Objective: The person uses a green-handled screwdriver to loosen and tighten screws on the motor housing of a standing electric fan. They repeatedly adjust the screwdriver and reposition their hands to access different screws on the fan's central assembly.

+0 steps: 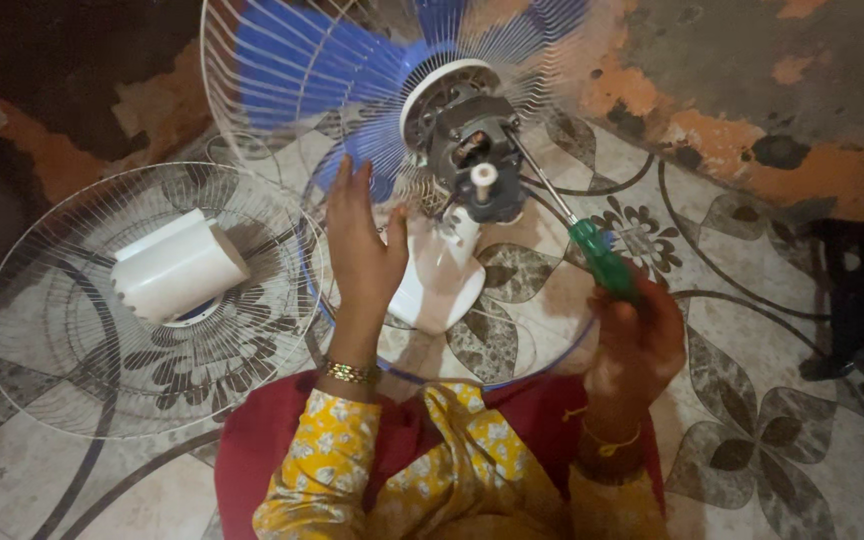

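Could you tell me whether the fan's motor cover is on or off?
Off: the white cover lies on the detached grille, and the motor is bare.

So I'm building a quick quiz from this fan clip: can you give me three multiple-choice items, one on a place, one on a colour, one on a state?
1. Where does the white motor cover lie?
A. on the loose grille
B. on the person's lap
C. on the motor

2. What colour are the fan blades?
A. red
B. blue
C. black

3. What is the right hand doing?
A. resting open
B. holding a green-handled screwdriver
C. gripping the grille

Answers: 1 A, the cover sits in the detached grille's middle. 2 B, blue shows behind the wires. 3 B, its fingers wrap the handle while the shaft reaches the bare motor.
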